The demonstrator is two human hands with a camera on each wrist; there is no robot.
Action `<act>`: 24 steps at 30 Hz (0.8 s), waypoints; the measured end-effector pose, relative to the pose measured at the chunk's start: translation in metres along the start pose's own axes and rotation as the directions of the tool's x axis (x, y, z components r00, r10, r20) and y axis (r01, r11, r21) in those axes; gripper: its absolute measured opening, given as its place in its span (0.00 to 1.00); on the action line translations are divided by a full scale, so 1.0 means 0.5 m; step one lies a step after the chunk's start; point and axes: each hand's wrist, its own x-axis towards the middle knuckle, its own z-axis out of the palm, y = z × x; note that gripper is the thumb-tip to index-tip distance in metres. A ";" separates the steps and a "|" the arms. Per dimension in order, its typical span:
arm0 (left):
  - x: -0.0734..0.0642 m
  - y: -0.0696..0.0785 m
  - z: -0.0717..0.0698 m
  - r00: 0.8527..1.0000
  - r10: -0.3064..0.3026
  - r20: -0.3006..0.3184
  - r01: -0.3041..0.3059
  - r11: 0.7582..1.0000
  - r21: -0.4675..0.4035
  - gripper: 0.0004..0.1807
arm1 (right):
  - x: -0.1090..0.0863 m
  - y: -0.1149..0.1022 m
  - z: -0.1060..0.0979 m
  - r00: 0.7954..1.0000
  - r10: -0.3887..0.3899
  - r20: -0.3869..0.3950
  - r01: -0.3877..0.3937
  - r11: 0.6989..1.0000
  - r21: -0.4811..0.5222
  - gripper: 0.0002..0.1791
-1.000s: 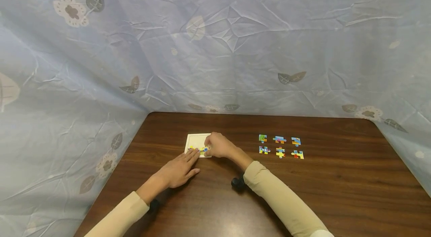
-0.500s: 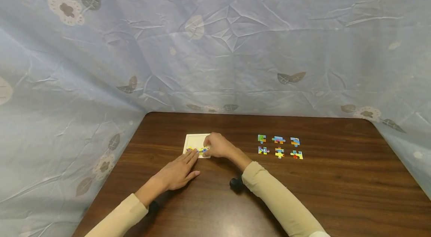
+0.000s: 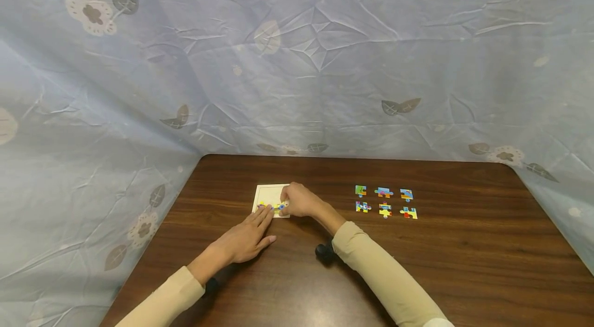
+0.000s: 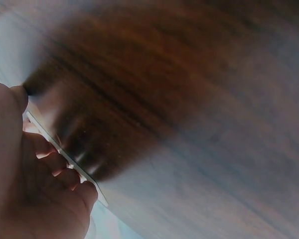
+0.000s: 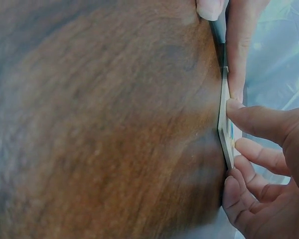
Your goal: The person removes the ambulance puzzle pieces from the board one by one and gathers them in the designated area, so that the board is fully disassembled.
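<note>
A pale square puzzle board (image 3: 269,193) lies on the brown table, with yellow and blue jigsaw pieces (image 3: 263,204) along its near side. My left hand (image 3: 243,238) rests flat, straight fingertips on the board's near edge and the pieces there. At the board's right side, my right hand (image 3: 301,200) pinches a puzzle piece (image 3: 281,207) between thumb and fingers, low against the board and mostly hidden by them. In the right wrist view, the right thumb (image 5: 259,122) touches the board's edge, with the other fingers curled at its far side.
Several loose jigsaw pieces (image 3: 385,210) lie in two rows to the right of the board. A small black object (image 3: 325,253) shows under the right forearm. Behind and left of the table (image 3: 464,244) hangs a flowered grey-blue cloth (image 3: 320,84).
The view has shifted slightly. Both hands stay almost in place at the board, and the loose pieces have not moved on the table.
</note>
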 end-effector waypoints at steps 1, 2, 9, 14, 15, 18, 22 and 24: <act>0.000 0.000 0.000 1.000 0.000 0.000 0.000 1.000 0.002 0.41 | 0.000 0.000 0.000 1.000 -0.005 0.001 0.005 1.000 -0.006 0.21; 0.000 0.001 0.000 1.000 -0.003 0.002 0.003 1.000 0.001 0.41 | -0.001 -0.001 -0.001 1.000 -0.008 0.001 0.008 1.000 -0.011 0.21; -0.001 0.003 -0.003 1.000 -0.019 0.014 0.019 1.000 -0.005 0.41 | -0.001 -0.001 0.000 1.000 -0.022 0.002 0.022 1.000 -0.002 0.21; 0.000 0.003 -0.004 1.000 -0.014 0.012 0.014 1.000 -0.008 0.41 | -0.001 0.002 0.002 1.000 -0.025 -0.006 0.025 0.999 0.023 0.21; 0.000 0.003 -0.003 1.000 -0.015 0.013 0.015 1.000 -0.008 0.41 | -0.001 0.002 0.003 1.000 -0.026 -0.011 0.026 0.999 0.022 0.20; 0.000 0.003 -0.002 1.000 -0.015 0.014 0.015 1.000 -0.003 0.41 | -0.003 0.003 0.005 0.999 -0.030 -0.032 0.031 0.999 0.011 0.19; 0.000 0.003 -0.001 1.000 -0.016 0.020 0.016 1.000 0.010 0.41 | -0.007 0.001 0.007 0.997 -0.047 -0.061 0.047 0.999 0.000 0.16; -0.001 0.002 0.000 1.000 -0.017 0.024 0.017 1.000 0.016 0.41 | -0.010 0.000 0.008 0.996 -0.054 -0.073 0.054 0.999 0.003 0.15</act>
